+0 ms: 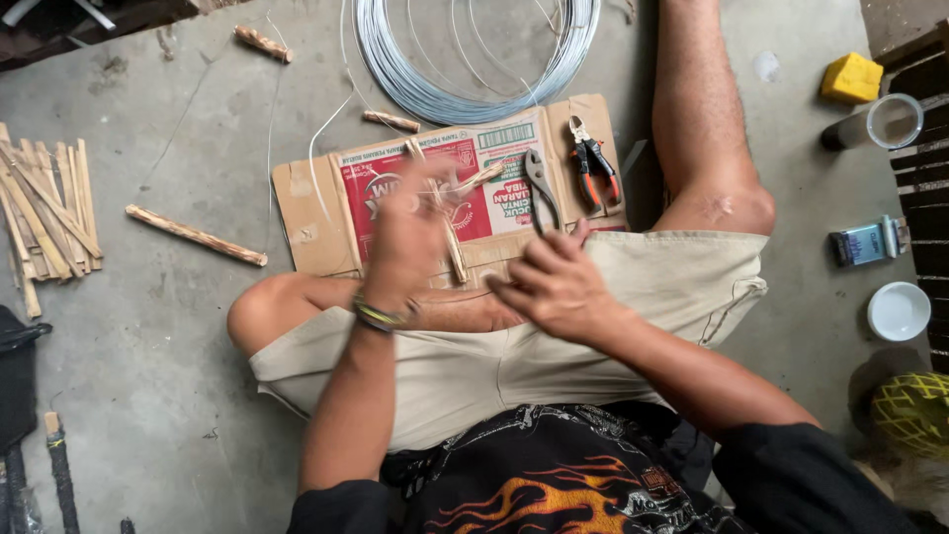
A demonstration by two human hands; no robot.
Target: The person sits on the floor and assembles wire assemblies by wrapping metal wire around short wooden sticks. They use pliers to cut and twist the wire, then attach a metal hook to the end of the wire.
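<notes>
Left grip (407, 232): fingers closed on crossed wooden sticks (451, 213), held above the lap; the hand is blurred. Right grip (554, 282): fingers loosely curled, holding nothing, just beside the sticks over beige shorts (682, 277). Flattened cardboard box (316, 213): lies on the concrete floor (148, 346) beyond the knees, carrying grey pliers (540, 183) and orange-handled pliers (593, 168). Stick bundle (44, 213): far left. Coil of steel wire (465, 59): farthest, past the cardboard.

Beige shorts (554, 346), black flame-print shirt (554, 485), banded bracelet (379, 315) on left wrist
</notes>
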